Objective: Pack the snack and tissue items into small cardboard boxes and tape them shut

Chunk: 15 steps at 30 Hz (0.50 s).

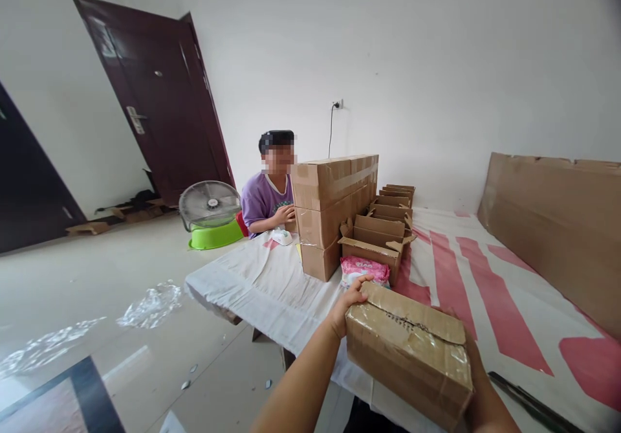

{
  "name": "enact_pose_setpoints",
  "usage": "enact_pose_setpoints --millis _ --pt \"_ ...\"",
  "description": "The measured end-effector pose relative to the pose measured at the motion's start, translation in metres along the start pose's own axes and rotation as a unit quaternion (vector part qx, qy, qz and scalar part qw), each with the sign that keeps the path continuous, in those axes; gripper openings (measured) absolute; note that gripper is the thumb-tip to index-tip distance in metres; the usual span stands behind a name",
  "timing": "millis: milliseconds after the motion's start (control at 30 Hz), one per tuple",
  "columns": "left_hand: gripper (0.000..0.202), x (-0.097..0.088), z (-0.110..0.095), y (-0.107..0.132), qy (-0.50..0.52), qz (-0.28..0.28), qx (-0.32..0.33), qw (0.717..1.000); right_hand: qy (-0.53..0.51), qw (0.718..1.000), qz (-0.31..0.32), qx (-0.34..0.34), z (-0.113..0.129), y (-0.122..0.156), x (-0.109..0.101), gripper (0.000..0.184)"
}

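A taped cardboard box (407,339) is held up over the near edge of the table, slightly tilted. My left hand (350,305) grips its left end, with the fingers over the top edge. At the right end my right hand (478,381) wraps round the box, most of its fingers hidden behind it. Just beyond the box lies a pink packet of wipes (365,270). Past that stands an open cardboard box (373,242) with its flaps up.
Closed boxes (320,219) are stacked on the table, with several open boxes (395,203) lined up beside them. Across sits a person (264,200). A large cardboard sheet (553,226) stands at right. A dark long tool (528,400) lies near me. A fan (211,206) stands on the floor.
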<state>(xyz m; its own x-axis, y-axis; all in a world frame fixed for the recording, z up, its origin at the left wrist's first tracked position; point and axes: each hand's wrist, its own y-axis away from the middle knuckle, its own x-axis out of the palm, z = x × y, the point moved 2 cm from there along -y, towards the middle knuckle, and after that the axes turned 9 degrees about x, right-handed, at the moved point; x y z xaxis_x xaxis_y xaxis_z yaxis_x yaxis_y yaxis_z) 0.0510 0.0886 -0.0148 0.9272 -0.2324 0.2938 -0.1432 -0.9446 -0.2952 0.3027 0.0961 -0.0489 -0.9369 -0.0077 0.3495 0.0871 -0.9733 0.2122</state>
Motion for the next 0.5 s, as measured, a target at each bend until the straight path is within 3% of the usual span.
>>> enact_pose_setpoints --millis 300,500 --pt "0.059 -0.009 0.010 -0.007 -0.022 -0.008 0.022 0.999 0.011 1.000 0.024 -0.016 0.001 0.006 0.002 0.039" --pt "0.059 -0.006 0.005 -0.007 -0.006 -0.010 0.028 1.000 -0.004 0.999 0.042 -0.019 0.006 0.019 0.011 0.037"
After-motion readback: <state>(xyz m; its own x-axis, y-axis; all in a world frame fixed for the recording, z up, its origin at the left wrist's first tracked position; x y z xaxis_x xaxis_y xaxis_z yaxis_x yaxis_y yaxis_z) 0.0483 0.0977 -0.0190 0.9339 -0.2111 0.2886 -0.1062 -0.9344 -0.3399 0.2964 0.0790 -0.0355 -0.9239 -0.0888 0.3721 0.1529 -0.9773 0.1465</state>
